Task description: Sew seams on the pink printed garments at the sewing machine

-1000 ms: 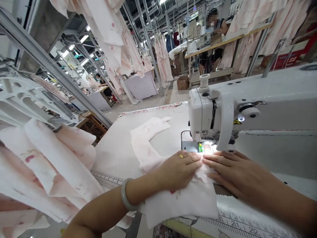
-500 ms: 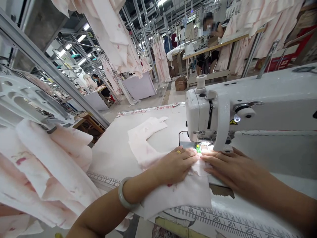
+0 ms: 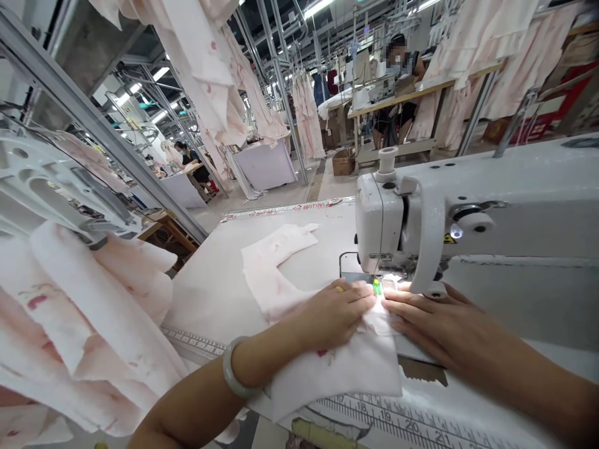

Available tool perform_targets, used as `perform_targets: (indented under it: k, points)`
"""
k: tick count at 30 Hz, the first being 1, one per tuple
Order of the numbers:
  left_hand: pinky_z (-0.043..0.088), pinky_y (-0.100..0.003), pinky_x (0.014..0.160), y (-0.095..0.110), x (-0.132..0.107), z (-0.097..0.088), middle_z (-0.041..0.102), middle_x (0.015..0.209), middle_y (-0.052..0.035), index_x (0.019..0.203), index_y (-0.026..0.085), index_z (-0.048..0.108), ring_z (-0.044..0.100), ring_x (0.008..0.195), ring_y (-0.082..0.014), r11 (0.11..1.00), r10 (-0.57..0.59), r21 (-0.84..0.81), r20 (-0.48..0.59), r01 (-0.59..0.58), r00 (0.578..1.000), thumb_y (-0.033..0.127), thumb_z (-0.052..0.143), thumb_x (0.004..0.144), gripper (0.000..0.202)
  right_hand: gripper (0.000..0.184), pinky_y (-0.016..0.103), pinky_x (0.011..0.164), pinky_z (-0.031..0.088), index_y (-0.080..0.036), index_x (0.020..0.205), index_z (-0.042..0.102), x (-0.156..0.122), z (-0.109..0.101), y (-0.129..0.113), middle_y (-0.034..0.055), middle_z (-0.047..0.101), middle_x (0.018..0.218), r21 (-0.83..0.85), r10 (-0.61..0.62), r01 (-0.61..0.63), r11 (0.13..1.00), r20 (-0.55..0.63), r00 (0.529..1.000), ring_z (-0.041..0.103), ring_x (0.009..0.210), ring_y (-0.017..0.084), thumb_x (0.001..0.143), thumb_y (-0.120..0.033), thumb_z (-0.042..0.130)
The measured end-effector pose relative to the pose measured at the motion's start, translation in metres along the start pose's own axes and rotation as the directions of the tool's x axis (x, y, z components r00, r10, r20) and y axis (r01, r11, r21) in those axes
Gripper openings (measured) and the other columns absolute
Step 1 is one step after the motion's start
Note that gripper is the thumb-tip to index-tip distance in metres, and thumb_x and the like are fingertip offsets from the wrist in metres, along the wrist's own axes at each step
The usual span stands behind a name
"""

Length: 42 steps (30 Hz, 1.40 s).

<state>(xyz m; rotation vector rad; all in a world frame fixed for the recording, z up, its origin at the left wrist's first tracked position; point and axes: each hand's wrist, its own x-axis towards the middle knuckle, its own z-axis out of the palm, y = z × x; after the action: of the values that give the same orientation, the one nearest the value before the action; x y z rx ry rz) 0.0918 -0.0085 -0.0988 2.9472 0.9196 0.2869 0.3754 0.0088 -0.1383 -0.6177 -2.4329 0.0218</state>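
Note:
A pale pink fabric piece (image 3: 337,374) with small red marks lies at the front of the sewing machine (image 3: 388,218), its far end running to the green and yellow presser foot (image 3: 377,287). My left hand (image 3: 334,312), with a ring and a bangle on the wrist, rests on this cloth just left of the foot, fingers stretched out flat. To the right of the foot, my right hand (image 3: 430,318) lies with its fingers extended on the cloth edge, partly behind the machine's white curved guard. The needle tip is too small to make out.
A curved pale fabric piece (image 3: 266,262) lies on the table left of the machine. Printed fabric (image 3: 84,324) hangs from a white clamp hanger (image 3: 60,187) at the left. A measuring tape (image 3: 397,421) runs along the front edge. Another person (image 3: 402,68) works at a bench behind.
The machine and both hands sit slightly lower and further right in the picture, as the view has shifted a little. Both hands stay beside the presser foot on the fabric.

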Motion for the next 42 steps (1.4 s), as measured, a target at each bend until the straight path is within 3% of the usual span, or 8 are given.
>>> perform_targets:
  k: [6, 12, 17, 20, 24, 29, 34, 42]
  points:
    - [0.054, -0.044, 0.127, -0.012, 0.002, 0.004, 0.074, 0.150, -0.0213, 0.146, 0.004, 0.067, 0.065, 0.150, -0.0303, 0.999, 0.043, 0.025, -0.015, -0.043, 0.999, 0.015, 0.041, 0.116, 0.041, 0.030, 0.049, 0.111, 0.055, -0.034, 0.137, 0.076, -0.002, -0.003, 0.001, -0.0025, 0.087, 0.124, 0.020, 0.042, -0.043, 0.999, 0.011, 0.999, 0.083, 0.100, 0.025, 0.120, -0.035, 0.051]
    - [0.055, -0.045, 0.126, -0.023, 0.006, 0.001, 0.078, 0.142, -0.0195, 0.140, 0.009, 0.072, 0.070, 0.141, -0.0283, 0.995, 0.081, 0.058, 0.002, -0.081, 0.997, 0.018, 0.048, 0.116, 0.035, 0.026, 0.050, 0.089, 0.059, -0.035, 0.130, 0.074, 0.001, -0.010, 0.006, -0.0020, 0.087, 0.116, 0.045, 0.034, -0.036, 0.998, 0.033, 0.999, 0.079, 0.086, 0.027, 0.119, -0.036, 0.050]
    - [0.060, -0.040, 0.119, -0.017, 0.003, -0.009, 0.083, 0.134, -0.0118, 0.137, 0.014, 0.076, 0.073, 0.128, -0.0239, 0.984, 0.173, 0.045, 0.011, -0.174, 0.985, 0.012, 0.049, 0.115, 0.034, 0.029, 0.048, 0.084, 0.057, -0.034, 0.124, 0.074, 0.011, -0.022, 0.001, -0.0028, 0.087, 0.110, 0.053, -0.047, 0.048, 0.997, -0.023, 0.999, 0.078, 0.082, 0.025, 0.121, -0.034, 0.046]
    - [0.059, -0.036, 0.118, -0.009, 0.004, -0.015, 0.084, 0.124, -0.0099, 0.131, 0.012, 0.077, 0.073, 0.122, -0.0231, 0.983, 0.176, 0.049, 0.063, -0.179, 0.982, 0.005, 0.052, 0.109, 0.034, 0.036, 0.044, 0.083, 0.055, -0.034, 0.118, 0.077, 0.016, -0.026, -0.004, -0.0043, 0.086, 0.112, 0.056, -0.082, 0.080, 0.995, 0.024, 0.996, 0.078, 0.083, 0.021, 0.124, -0.039, 0.042]
    - [0.062, -0.034, 0.114, -0.001, 0.005, -0.017, 0.083, 0.122, -0.0091, 0.123, 0.014, 0.079, 0.073, 0.118, -0.0214, 0.983, 0.130, 0.120, 0.073, -0.138, 0.989, 0.004, 0.052, 0.110, 0.032, 0.040, 0.041, 0.089, 0.053, -0.034, 0.119, 0.080, 0.015, -0.024, -0.006, -0.0047, 0.086, 0.112, 0.021, -0.090, 0.090, 0.996, 0.001, 0.996, 0.078, 0.088, 0.020, 0.126, -0.040, 0.041]
    - [0.062, -0.034, 0.117, 0.000, 0.001, -0.011, 0.082, 0.133, -0.0102, 0.132, 0.014, 0.078, 0.074, 0.125, -0.0199, 0.979, 0.143, 0.148, 0.008, -0.142, 0.990, 0.007, 0.049, 0.116, 0.034, 0.037, 0.044, 0.107, 0.048, -0.033, 0.147, 0.072, 0.009, -0.017, -0.002, -0.0027, 0.086, 0.124, -0.083, -0.124, 0.119, 0.989, -0.055, 0.991, 0.080, 0.100, 0.020, 0.126, -0.041, 0.041]
    - [0.065, -0.036, 0.113, -0.001, 0.003, -0.003, 0.082, 0.136, -0.0111, 0.134, 0.015, 0.077, 0.077, 0.124, -0.0205, 0.979, 0.089, 0.185, 0.010, -0.089, 0.996, 0.009, 0.055, 0.115, 0.029, 0.035, 0.049, 0.116, 0.045, -0.037, 0.146, 0.072, 0.004, -0.012, 0.001, -0.0019, 0.086, 0.124, -0.108, -0.062, 0.060, 0.992, -0.013, 0.998, 0.081, 0.102, 0.023, 0.123, -0.038, 0.045]
    - [0.065, -0.037, 0.115, -0.007, 0.005, -0.002, 0.080, 0.142, -0.0123, 0.140, 0.014, 0.075, 0.077, 0.130, -0.0208, 0.982, 0.073, 0.177, 0.001, -0.072, 0.997, 0.011, 0.055, 0.117, 0.030, 0.049, 0.058, 0.125, 0.045, -0.044, 0.169, 0.055, -0.006, -0.007, 0.008, -0.0004, 0.083, 0.138, -0.018, 0.006, -0.005, 1.000, 0.060, 0.998, 0.081, 0.115, 0.031, 0.120, -0.049, 0.051]
